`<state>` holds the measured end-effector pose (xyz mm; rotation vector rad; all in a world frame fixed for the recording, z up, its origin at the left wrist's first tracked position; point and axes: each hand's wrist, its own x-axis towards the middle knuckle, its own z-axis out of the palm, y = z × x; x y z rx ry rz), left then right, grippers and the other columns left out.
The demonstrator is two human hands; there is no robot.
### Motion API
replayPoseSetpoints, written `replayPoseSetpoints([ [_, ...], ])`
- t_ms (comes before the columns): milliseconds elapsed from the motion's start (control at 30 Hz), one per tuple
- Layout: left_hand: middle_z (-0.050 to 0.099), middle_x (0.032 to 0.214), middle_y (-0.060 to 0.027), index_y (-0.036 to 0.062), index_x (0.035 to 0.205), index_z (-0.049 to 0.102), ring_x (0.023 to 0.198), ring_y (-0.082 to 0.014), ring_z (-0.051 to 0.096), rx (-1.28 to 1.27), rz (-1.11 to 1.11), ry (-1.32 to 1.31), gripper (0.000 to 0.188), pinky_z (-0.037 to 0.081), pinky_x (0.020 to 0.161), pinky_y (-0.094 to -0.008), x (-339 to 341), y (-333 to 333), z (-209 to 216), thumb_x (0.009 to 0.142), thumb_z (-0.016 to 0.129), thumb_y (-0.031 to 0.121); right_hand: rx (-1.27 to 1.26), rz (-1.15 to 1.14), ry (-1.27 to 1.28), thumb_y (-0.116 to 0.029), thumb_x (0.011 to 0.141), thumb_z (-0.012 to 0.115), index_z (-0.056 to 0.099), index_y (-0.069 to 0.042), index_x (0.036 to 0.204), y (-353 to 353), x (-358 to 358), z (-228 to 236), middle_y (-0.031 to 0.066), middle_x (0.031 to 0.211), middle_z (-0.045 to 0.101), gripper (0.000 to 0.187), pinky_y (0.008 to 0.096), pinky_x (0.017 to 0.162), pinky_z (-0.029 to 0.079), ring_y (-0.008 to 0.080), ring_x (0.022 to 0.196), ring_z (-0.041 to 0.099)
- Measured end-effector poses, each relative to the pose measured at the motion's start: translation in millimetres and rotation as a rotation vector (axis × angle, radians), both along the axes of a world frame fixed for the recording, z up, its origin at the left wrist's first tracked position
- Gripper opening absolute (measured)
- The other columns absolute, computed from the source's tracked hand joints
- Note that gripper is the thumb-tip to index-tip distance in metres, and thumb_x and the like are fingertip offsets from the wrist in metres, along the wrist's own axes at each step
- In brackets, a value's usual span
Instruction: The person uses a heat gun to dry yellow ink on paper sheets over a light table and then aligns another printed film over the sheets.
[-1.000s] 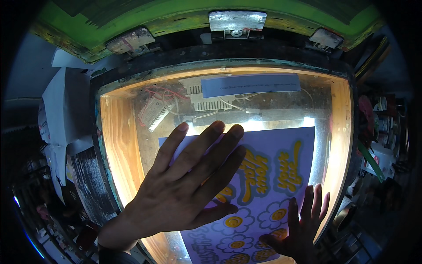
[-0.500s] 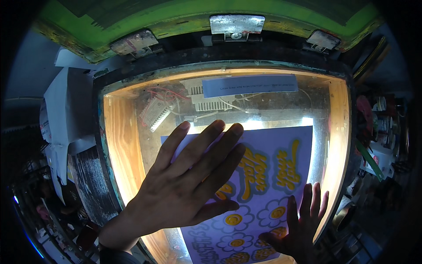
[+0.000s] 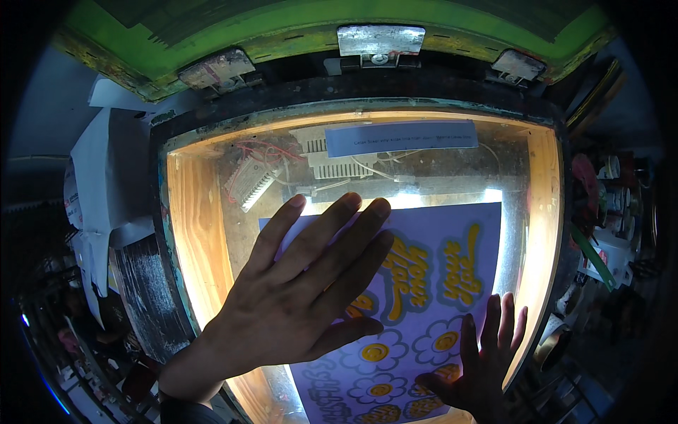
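"Looking down, we find a purple printed sheet [image 3: 418, 326] lying on a glass-topped light box [image 3: 445, 173]. Does anything grip it?"

"Nothing that we can see. The left hand [image 3: 282, 311] spreads palm down over its far left part, fingers long and parted, tips at the far edge. The right hand [image 3: 484, 371] fans open at the right edge, thumb over the print. How hard either presses, we cannot tell."

"How far along do we judge it?"

"The sheet is down on the glass, and grey outlines with yellow fills mark the upper lettering [image 3: 462, 275] and smiling flowers [image 3: 374, 351]. Lettering at lower left appears grey alone. The hands are not yet clear, and the green screen frame [image 3: 296, 27], with its central metal clamp [image 3: 381, 40], stands beyond the box. Whether more colour is due, we cannot tell."
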<state>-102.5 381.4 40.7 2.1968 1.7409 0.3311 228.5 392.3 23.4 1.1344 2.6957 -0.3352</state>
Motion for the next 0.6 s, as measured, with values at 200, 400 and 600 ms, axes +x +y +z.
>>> replayPoseSetpoints([
  [200, 0.051, 0.158, -0.0126, 0.005, 0.141, 0.061, 0.151, -0.0322, 0.04, -0.003, 0.003, 0.007, 0.076, 0.02, 0.128, -0.053, 0.1, 0.3, 0.7, 0.086, 0.073, 0.057, 0.001, 0.001, 0.001, -0.087, 0.086, 0.05, 0.019, -0.019, 0.168, 0.4, -0.4, 0.5, 0.029, 0.17, 0.019, 0.111, 0.0787, 0.117, 0.012, 0.055, 0.153, 0.022],
  [400, 0.052, 0.157, -0.0128, 0.0045, 0.14, 0.062, 0.15, -0.0323, 0.04, -0.003, 0.004, 0.027, 0.074, 0.022, 0.127, -0.0533, -0.5, 0.1, 0.5, 0.087, 0.073, 0.055, 0.001, 0.007, -0.012, -0.088, 0.086, 0.05, 0.018, -0.02, 0.168, 0.2, 0.4, 0.1, 0.0277, 0.17, 0.019, 0.111, 0.079, 0.117, 0.012, 0.0552, 0.153, 0.021],
  [600, 0.052, 0.157, -0.0132, 0.0038, 0.139, 0.062, 0.15, -0.0323, 0.041, -0.005, 0.005, 0.023, 0.074, 0.023, 0.127, -0.0537, 0.2, -0.6, 0.6, 0.087, 0.074, 0.054, 0.014, 0.016, -0.005, -0.088, 0.086, 0.05, 0.018, -0.02, 0.168, 0.3, -0.3, -0.1, 0.028, 0.169, 0.019, 0.111, 0.0792, 0.117, 0.013, 0.0551, 0.153, 0.022],
])
